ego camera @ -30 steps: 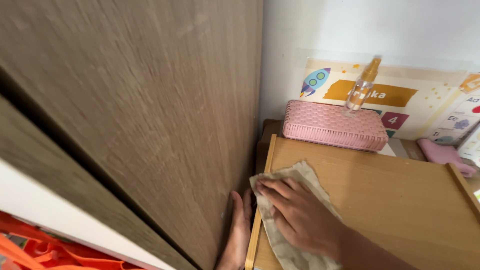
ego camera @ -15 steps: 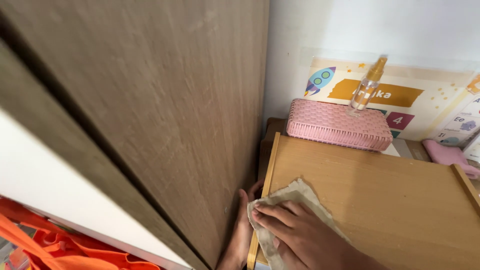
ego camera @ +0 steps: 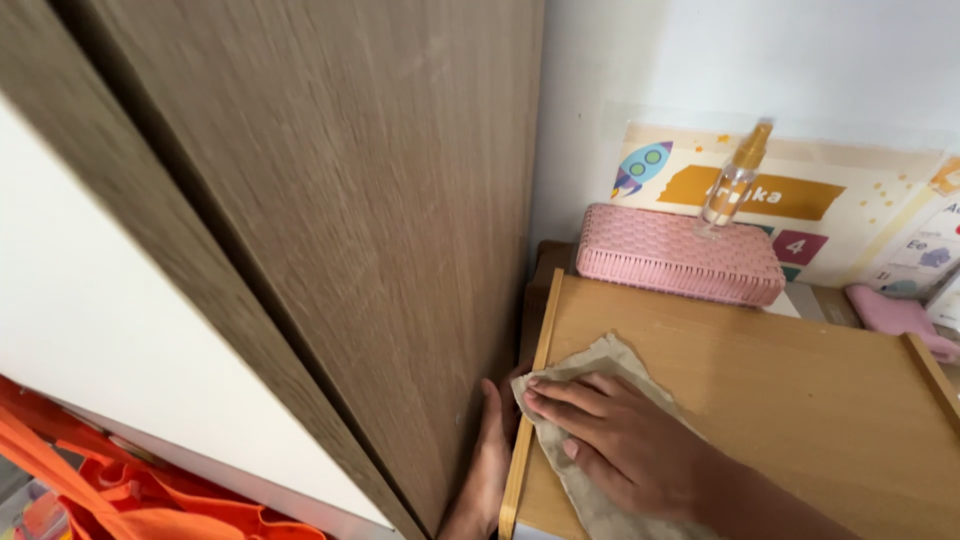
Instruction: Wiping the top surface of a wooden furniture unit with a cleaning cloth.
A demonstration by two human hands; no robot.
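Pressing a beige cloth [ego camera: 590, 440] flat at the table's [ego camera: 800, 400] left edge, the right hand [ego camera: 620, 440] lies open, fingers spread; left hand [ego camera: 487, 460] hangs beside the wardrobe [ego camera: 330, 230], its grip unclear.

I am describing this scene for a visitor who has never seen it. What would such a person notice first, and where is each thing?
First, the tall wooden cabinet door filling the left half of the view. Next, the right hand pressing a beige cloth flat on the left end of the light wooden board, while the left hand rests in the gap beside the board's edge. Behind, by the wall, a small spray bottle stands on a pink woven box.
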